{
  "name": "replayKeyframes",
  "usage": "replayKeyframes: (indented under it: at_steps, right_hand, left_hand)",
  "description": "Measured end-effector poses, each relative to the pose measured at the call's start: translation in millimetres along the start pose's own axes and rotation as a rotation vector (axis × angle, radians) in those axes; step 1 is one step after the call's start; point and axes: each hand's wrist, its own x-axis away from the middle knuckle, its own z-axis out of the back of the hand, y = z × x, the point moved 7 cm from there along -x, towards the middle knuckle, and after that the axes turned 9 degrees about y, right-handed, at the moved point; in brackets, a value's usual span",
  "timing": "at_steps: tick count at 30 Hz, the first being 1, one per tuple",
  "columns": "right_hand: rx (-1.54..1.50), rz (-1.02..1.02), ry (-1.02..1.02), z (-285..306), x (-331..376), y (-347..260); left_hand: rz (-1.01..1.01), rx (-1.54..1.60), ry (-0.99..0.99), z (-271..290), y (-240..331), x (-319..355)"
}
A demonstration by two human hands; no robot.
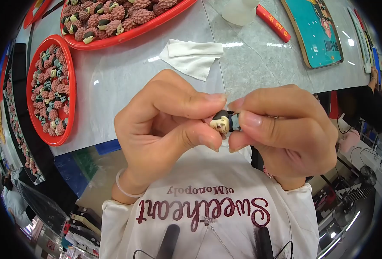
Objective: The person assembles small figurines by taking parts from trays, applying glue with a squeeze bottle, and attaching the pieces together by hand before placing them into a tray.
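Head view: both hands' grip, left hand (165, 129) and right hand (286, 134), pinched tight on tiny figurine (223, 122).

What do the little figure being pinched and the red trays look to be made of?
Figure: likely moulded plastic or resin, a smooth painted face with matte dark hair. Red trays: probably plastic, going by the glossy, even colour and thin raised rim. Neither can be told for certain.
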Motion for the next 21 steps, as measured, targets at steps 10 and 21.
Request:
replayKeyframes:
  at_steps: [10,21]
  right_hand:
    - [0.117,0.006,0.082,-17,0,4]
    - [0.190,-0.200,0.184,16,14,26]
  left_hand:
    - [0.097,0.117,-0.001,10,1,-2]
    - [-0.093,-0.808,0.409,152,104,-27]
